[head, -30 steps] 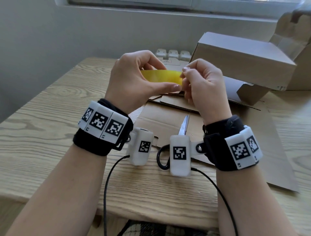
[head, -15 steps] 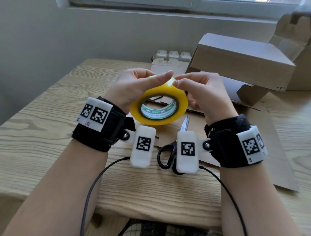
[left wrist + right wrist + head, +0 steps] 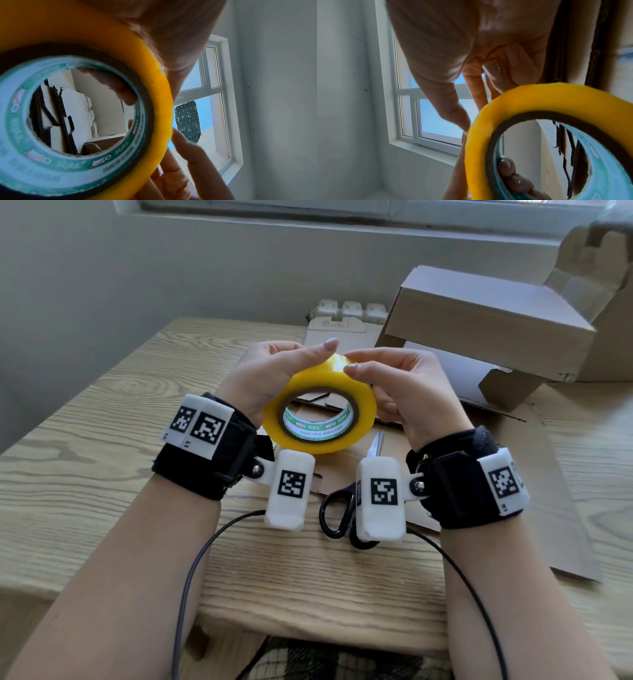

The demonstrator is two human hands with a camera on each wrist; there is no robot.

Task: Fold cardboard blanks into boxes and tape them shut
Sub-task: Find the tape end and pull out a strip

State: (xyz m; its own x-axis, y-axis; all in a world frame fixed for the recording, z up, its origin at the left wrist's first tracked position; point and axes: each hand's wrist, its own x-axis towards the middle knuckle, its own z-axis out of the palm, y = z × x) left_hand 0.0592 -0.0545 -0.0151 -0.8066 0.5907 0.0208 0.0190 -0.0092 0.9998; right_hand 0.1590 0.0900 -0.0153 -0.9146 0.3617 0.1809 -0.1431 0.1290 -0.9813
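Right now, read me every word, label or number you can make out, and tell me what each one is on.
Tape roll, inner core: a green and white printed band with a repeating logo; the lettering is too blurred to read in any view.
Flat cardboard at the table's far edge: small dark print, too small to read.
Code markers on the wrist units: black-and-white square patterns, no words.

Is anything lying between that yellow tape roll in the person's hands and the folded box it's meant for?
Nothing visible blocks it. Both the left hand and the right hand hold the tape roll above the flat cardboard. The folded box sits beyond, to the right. The scissors lie nearer the person.
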